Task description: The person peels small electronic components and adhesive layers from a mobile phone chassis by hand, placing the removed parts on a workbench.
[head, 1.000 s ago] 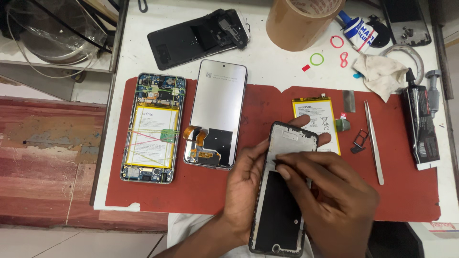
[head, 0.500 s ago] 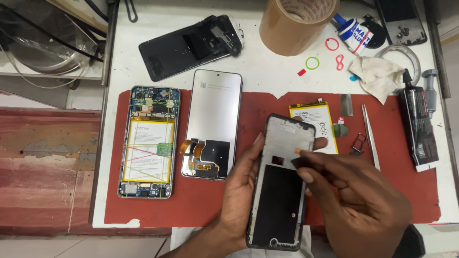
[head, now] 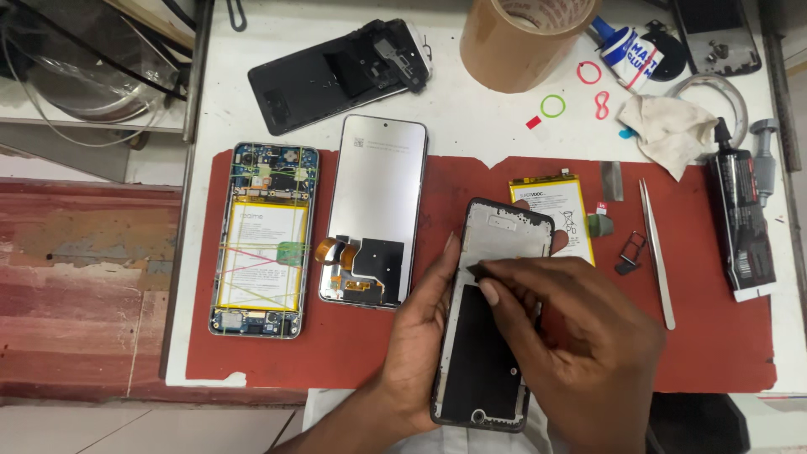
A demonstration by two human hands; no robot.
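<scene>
Seen from the head camera: over a red work mat (head: pixel 723 353), the left hand (head: pixel 420 336) cups the edge of a black phone frame (head: pixel 492 319) while the right hand (head: pixel 580 336) pinches something small and dark against the frame's upper inside. A slip of that pinch could gouge the frame or tear whatever is being lifted, and the frame, propped only by fingers, could twist loose. What the right fingertips grip is too small to identify. The frame's lower corner and both wrists run out of view, and the right palm hides the frame's right edge.
</scene>
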